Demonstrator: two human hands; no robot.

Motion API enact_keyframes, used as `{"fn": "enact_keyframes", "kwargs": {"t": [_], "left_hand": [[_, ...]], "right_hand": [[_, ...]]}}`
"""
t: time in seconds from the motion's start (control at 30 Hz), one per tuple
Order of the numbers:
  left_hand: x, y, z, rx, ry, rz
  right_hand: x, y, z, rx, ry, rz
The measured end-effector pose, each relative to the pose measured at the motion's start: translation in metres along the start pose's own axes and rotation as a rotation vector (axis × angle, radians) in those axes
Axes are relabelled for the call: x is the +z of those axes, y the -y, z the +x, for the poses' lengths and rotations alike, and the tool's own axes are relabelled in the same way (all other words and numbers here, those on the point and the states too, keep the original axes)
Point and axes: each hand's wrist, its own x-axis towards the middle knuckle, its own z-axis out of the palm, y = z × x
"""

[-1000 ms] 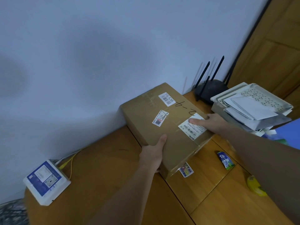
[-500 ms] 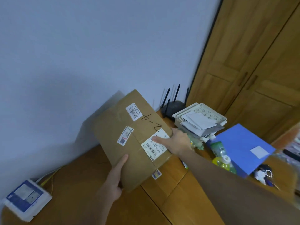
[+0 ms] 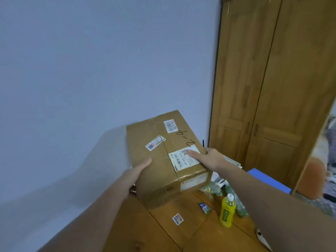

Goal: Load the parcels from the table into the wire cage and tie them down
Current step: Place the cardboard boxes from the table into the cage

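- One cardboard parcel (image 3: 163, 157) is held up in the air above the wooden worktop (image 3: 190, 231), clear of its surface, in front of the pale wall (image 3: 91, 70).
- Its long axis runs away from the person, towards the wall; the far end is raised a little and the near end face tips down towards the worktop.
- The broad labelled face points up and towards the camera. It carries three stickers: a barcode tag (image 3: 170, 126) near the far edge, a small slanted label (image 3: 155, 143) to the left of the tape seam, and a larger shipping label (image 3: 183, 158) near the near right corner. Handwritten marks lie between the tag and the shipping label.
- The left hand (image 3: 135, 177) comes up from below left, its forearm rising at a slant. The thumb lies flat on the top face at the near left edge and the fingers curl under the box, so the grip is clenched on the parcel.
- The right hand (image 3: 209, 158) reaches in from the right on an outstretched arm. Its fingers rest on the shipping label and the palm wraps the right edge; it too grasps the parcel.
- On the worktop under and right of the parcel lie one yellow bottle (image 3: 227, 211) standing upright, one small blue packet (image 3: 204, 208) and one small white card (image 3: 177, 219), each apart from the others.
- A blue folder (image 3: 261, 179) shows beyond the right forearm.
- A two-door wooden wardrobe (image 3: 272, 88) stands at the right.
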Motion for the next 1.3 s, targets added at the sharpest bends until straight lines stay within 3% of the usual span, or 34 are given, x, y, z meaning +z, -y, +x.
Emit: {"fn": "enact_keyframes", "kwargs": {"t": [0.27, 0.67, 0.9, 1.3], "left_hand": [[-0.024, -0.016, -0.11, -0.087, -0.025, 0.039], [-0.11, 0.047, -0.223, -0.122, -0.212, 0.02], [-0.194, 0.103, -0.303, -0.147, -0.298, -0.053], [-0.347, 0.254, -0.48, -0.298, -0.543, -0.119]], "right_hand": [[-0.017, 0.016, -0.077, 0.011, 0.181, 0.149], [0.056, 0.049, -0.17, -0.136, 0.345, 0.105], [0.139, 0.083, -0.238, -0.216, 0.45, 0.062], [0.343, 0.102, -0.402, -0.243, 0.783, 0.0]]}}
